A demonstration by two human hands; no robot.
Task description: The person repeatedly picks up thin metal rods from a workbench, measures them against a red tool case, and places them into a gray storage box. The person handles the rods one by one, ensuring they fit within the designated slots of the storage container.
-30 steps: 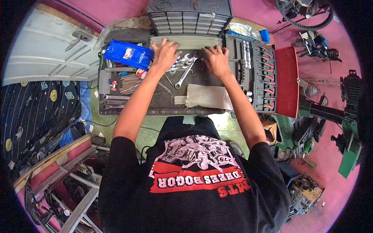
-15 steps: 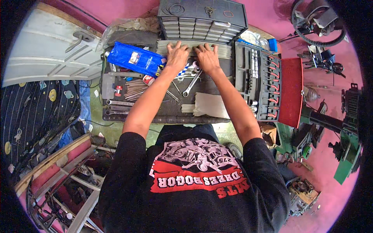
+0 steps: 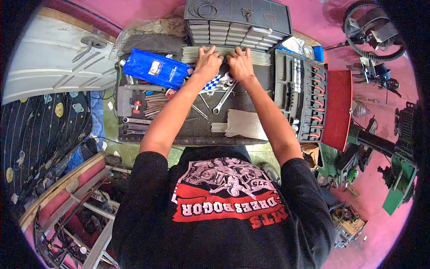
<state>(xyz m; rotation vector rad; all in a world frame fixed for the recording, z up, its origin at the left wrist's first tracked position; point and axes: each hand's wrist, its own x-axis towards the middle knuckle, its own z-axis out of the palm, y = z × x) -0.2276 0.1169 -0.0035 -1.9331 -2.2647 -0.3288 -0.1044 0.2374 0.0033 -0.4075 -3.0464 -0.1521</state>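
Note:
A row of thin, pale grey welding rods lies crosswise at the back of the bench, under the drawer cabinet. My left hand rests over the middle of this bundle, its fingers bent down onto the rods. Just beside it, my right hand has its fingers curled on the same bundle. The fingertips are partly hidden. Below the hands lie a combination wrench and a blue-and-white checkered piece. Left of my left forearm lies a blue plastic packet.
A grey small-parts drawer cabinet stands behind the rods. On the right are a socket tray and an open red tool case. Brown rods, several wrenches and a pale flat sheet lie nearer me.
My fingers have bent more over the rods, and those of the right hand have drawn closer together. The view has shifted slightly; the bench items lie as before.

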